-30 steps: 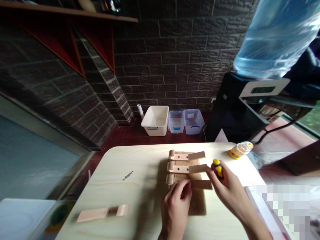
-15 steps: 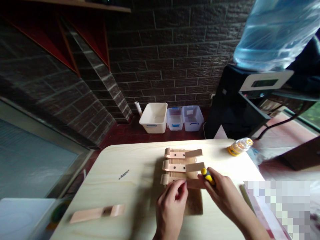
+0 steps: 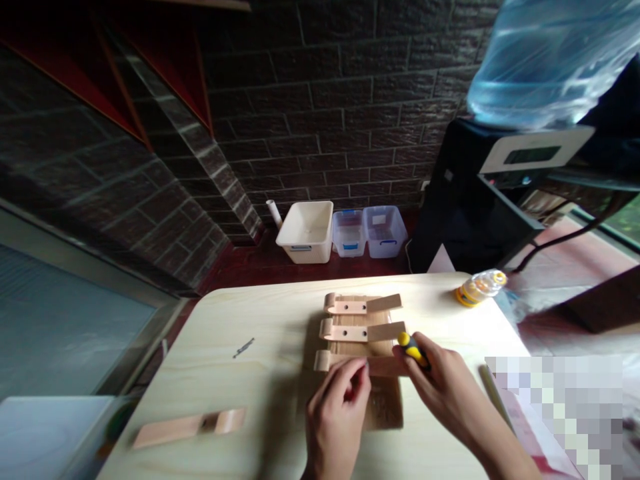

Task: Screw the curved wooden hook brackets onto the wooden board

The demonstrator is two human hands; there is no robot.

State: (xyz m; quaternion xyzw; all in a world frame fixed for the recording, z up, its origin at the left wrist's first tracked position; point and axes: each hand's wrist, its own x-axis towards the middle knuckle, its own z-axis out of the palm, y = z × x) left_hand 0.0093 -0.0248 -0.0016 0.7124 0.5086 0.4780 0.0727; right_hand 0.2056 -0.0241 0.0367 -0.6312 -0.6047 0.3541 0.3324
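Note:
My right hand (image 3: 445,373) is wrapped round a screwdriver (image 3: 416,353) with a yellow and black handle; its shaft is hard to make out. Its fingers are at the right end of the nearest curled wooden strip (image 3: 387,366). Over the middle of that strip, my left hand (image 3: 336,410) is closed in a pinch; whatever lies between the fingertips is hidden. Two more curled wooden strips (image 3: 355,307), (image 3: 356,333), each with two dark spots, lie in a row behind it. All three rest across a brown wooden-looking block (image 3: 387,407).
On the pale table (image 3: 225,380) lie a loose wooden strip (image 3: 173,430) at the left and a small dark metal piece (image 3: 244,347). A clear bottle (image 3: 480,288) with yellow stands at the back right. Plastic bins (image 3: 306,233) sit on the floor beyond, beside a water dispenser (image 3: 433,200).
The view has shifted slightly, so most things on the table appear a little further left. Both hands keep nearly the same pose at the nearest wooden strip.

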